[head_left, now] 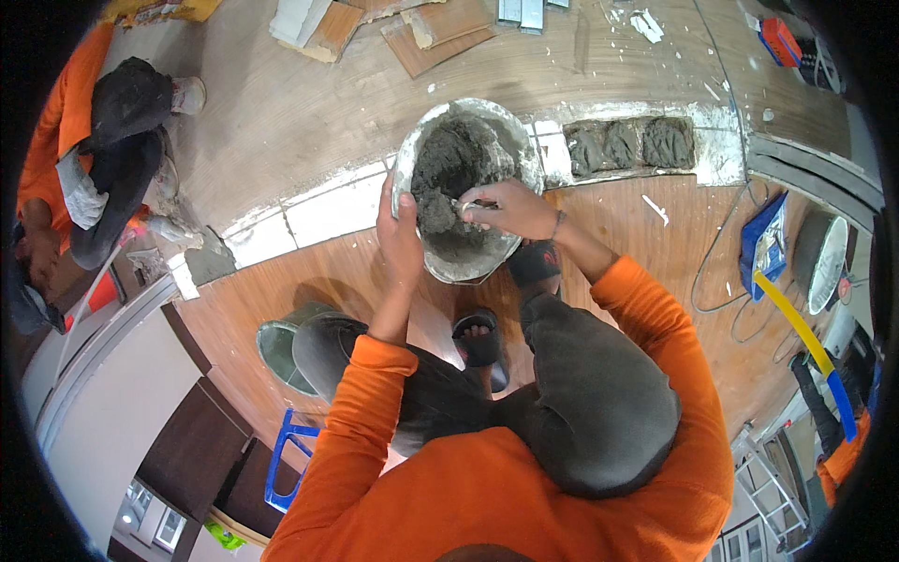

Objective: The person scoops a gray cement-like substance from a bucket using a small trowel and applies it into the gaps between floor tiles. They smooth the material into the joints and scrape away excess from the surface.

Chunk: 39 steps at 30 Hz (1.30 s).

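Note:
A round bucket (409,178) with a mortar-smeared rim stands in front of my feet. Wet grey mortar (451,159) lies heaped inside it. My left hand (401,234) is closed on the bucket's left rim, thumb over the edge. Reaching in from the right, my right hand (510,208) grips what looks like a trowel (462,208); only a bit of its handle shows, the rest lost in the mortar. Just right of the bucket, grey mortar patches (620,145) fill a recess in the white-edged floor strip (342,199).
A green bucket (276,351) stands by my left knee, near a blue plastic stool (284,459). At far left sits a co-worker in orange (80,122). Wood planks (435,37) lie beyond the strip. To the right are a blue dustpan (763,239), a cable (702,272) and a basin (822,262).

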Tool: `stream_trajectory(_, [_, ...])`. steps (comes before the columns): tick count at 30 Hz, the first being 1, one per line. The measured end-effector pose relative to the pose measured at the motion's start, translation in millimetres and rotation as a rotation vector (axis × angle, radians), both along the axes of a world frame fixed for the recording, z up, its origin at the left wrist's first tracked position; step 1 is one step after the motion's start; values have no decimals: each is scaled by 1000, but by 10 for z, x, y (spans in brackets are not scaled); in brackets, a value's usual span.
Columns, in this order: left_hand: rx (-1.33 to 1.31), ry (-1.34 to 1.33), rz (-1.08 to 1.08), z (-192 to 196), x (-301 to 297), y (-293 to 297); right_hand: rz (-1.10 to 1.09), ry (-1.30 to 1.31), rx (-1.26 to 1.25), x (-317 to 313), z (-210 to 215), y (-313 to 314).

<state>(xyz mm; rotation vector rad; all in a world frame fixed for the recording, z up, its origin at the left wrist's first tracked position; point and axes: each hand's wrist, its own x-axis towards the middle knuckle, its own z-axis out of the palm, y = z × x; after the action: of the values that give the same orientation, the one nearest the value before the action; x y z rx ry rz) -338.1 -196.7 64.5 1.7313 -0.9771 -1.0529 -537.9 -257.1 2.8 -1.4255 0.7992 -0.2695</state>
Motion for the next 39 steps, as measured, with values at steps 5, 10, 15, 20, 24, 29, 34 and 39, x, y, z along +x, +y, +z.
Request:
stream_trajectory(5, [42, -68, 96, -143, 179, -27, -66, 43, 264, -344, 290, 47])
stream_trajectory(10, [77, -29, 201, -383, 212, -60, -298, 92, 245, -729, 367, 228])
stream_trajectory(15, [52, 67, 186, -69, 33, -132, -710, 124, 80, -1240, 281, 523])
stream_trajectory(20, [76, 45, 189, -61, 11, -147, -985, 486, -337, -1709, -58, 622])
stream_trajectory(24, [85, 1, 183, -62, -7, -153, -933, 761, -676, -1879, -501, 553])
stream_trajectory(29, [119, 22, 218, -59, -19, -140, -987, 737, -724, -1851, -645, 522])
stream_trajectory(34, [150, -10, 168, 5, 50, -117, -845, 897, -530, -1743, -474, 573])
stream_trajectory(39, [124, -8, 110, -14, -68, -191, -777, 931, -523, -1942, -606, 626])
